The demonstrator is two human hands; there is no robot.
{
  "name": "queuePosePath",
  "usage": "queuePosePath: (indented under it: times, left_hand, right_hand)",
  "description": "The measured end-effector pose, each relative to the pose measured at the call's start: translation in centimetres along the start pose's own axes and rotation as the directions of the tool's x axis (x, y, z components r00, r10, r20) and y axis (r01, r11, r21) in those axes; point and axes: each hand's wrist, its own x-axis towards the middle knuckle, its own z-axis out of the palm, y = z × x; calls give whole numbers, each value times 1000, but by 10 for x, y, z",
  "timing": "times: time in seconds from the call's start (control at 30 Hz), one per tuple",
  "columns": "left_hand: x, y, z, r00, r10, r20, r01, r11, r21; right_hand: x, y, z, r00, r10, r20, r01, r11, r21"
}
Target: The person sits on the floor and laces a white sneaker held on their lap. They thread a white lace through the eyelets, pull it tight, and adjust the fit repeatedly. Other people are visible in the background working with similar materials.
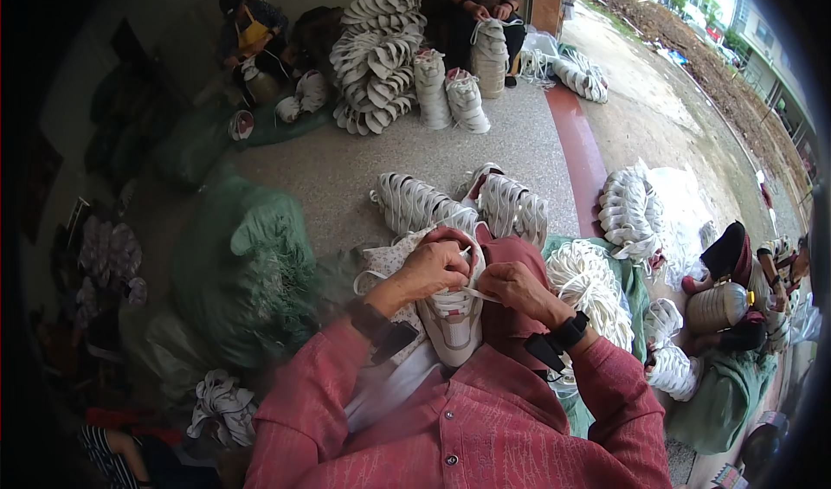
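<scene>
A white and beige shoe upper (pixel 453 333) with a reddish lining rests in my lap, toe toward me. A white shoelace (pixel 473 292) runs across its eyelets. My right hand (pixel 517 290) is closed in a pinch on that lace, just right of the shoe. At the left edge of the shoe's opening, my left hand (pixel 440 268) is closed, its fingertips by the tongue; what they pinch is hidden. A flower-patterned cloth (pixel 381 262) lies under my left wrist.
Two rows of nested white uppers (pixel 424 203) lie ahead. A pile of white laces (pixel 589 286) sits on green sacking to my right. A big green sack (pixel 247 264) stands left. Beyond, stacked uppers (pixel 376 65) rise near two seated people, one handling an upper (pixel 490 56).
</scene>
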Motion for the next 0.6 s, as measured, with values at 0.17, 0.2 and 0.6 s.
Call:
queuePosePath:
  times: [0.17,0.2,0.6]
  left_hand:
    - [0,1,1,1000,15,-13,-13,996,86]
    - [0,1,2,1000,7,-9,-6,996,84]
    - [2,1,5,996,-80,-25,83,989,123]
  right_hand:
    - [6,5,11,951,-304,-61,257,882,-395]
    - [8,5,13,902,-432,5,345,713,-611]
    - [43,-14,-35,868,-448,212,495,810,-314]
